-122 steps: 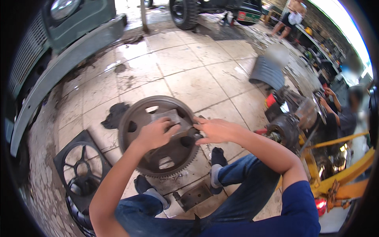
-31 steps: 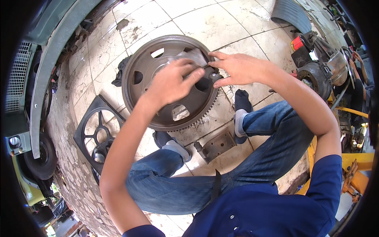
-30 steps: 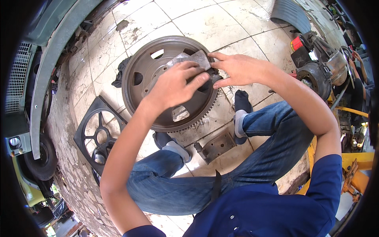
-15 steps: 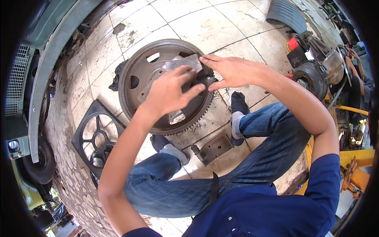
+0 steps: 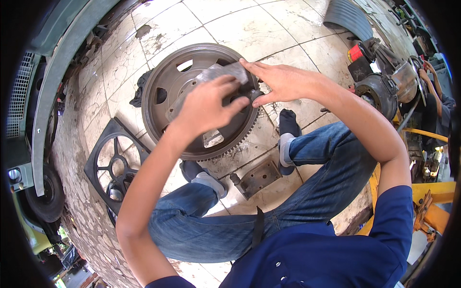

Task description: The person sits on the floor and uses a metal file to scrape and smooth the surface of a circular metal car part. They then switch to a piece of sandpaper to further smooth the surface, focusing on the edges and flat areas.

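Here we're looking down at a wheel (image 5: 177,86), a broad disc of dull brown metal lying flat on the floor (image 5: 249,33), just ahead of the feet. Its raised rim is curving smoothly round, fine teeth are showing along the lower right, and rounded openings are piercing its face. On its upper right part a sheet (image 5: 234,71), grey, thin-looking and slightly rumpled, is lying under the left hand (image 5: 209,103). That hand is blurring; its thumb is standing apart from loosely bent fingers, and we're unable to tell whether the fingertips are pressing the sheet. Over at the rim, the right hand (image 5: 283,84) is opening in a wide C, closing on nothing, its fingertips lying near the sheet's edge and its thumb sitting beside a dark, rounded knob (image 5: 258,94). Between the feet we're spotting a plate (image 5: 261,180), rectangular, stained and drilled with holes. To the left, a black spoked frame (image 5: 130,140) is lying, and a crumpled dark cloth (image 5: 139,91) is bunching beside the wheel. Cracks are veining the pale, glossy tiles.
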{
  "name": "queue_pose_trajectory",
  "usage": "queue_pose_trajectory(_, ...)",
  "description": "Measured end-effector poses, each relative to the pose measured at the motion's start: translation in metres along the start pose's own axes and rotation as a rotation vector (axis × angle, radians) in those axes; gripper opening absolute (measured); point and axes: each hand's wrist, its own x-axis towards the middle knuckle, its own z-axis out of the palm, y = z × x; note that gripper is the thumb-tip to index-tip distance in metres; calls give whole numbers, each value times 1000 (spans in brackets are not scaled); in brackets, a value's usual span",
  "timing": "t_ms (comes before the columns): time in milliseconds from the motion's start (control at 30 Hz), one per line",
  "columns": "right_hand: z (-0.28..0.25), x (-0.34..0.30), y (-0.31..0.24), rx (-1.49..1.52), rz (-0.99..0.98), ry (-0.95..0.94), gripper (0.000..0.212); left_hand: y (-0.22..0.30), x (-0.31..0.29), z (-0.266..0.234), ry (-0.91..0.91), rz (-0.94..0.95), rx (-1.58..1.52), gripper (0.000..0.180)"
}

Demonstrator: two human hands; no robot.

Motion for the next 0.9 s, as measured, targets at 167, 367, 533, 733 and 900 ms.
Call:
queue_pose_trajectory(167, -13, 2, -14, 31, 69, -100, 110, -14, 3, -5, 7, -68, 20, 50)
queue_pose_trajectory(367, -7, 1, -5, 41, 43, -69, 110, 5, 0, 1, -9, -5, 53, 51)
queue_pose_trajectory(533, -8, 0, -7, 52, 37, -56, 110, -9, 2, 3, 25, 32, 78, 55)
queue_pose_trajectory(733, -2, 0, -3, 36, 14, -15, 109, -22, 7, -2, 14, -115, 89, 65)
queue_pose_trajectory(900, -6, 0, -6, 41, 32, -56, 109, 2, 6, 8, -16, -55, -23, 67)
